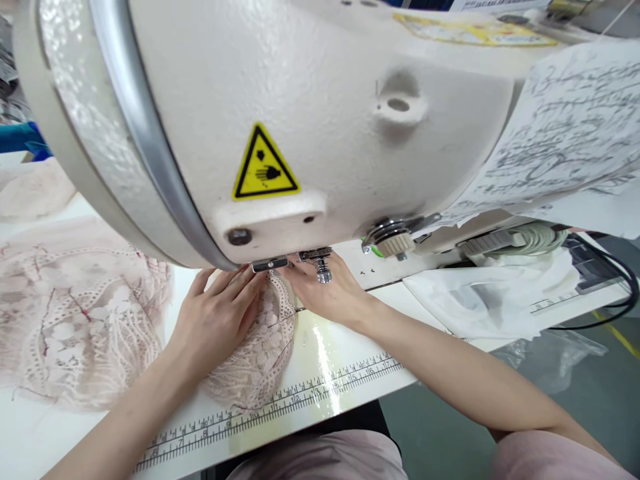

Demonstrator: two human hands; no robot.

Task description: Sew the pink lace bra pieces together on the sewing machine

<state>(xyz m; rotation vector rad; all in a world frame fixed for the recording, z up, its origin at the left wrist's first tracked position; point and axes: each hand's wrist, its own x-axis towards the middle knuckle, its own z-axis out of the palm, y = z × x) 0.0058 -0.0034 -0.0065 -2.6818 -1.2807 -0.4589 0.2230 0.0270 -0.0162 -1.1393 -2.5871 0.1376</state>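
Observation:
A piece of pale pink lace (270, 347) with a scalloped, dotted edge lies on the table under the head of a sewing machine (320, 133). My left hand (220, 310) rests flat on this lace, fingers stretched forward, their tips partly covered by the machine. On the lace's other side is my right hand (325, 283), close to the needle area. Its fingers are mostly hidden behind the machine head and a small metal screw (324, 270), so their grip does not show. The needle and presser foot are also out of sight.
More pink lace (85, 327) with red threads spreads over the table's left side. A printed ruler (300, 397) runs along the front edge. White cloth (480, 293) lies at the right, near a black cable (627, 287). Handwritten paper (565, 133) hangs on the machine.

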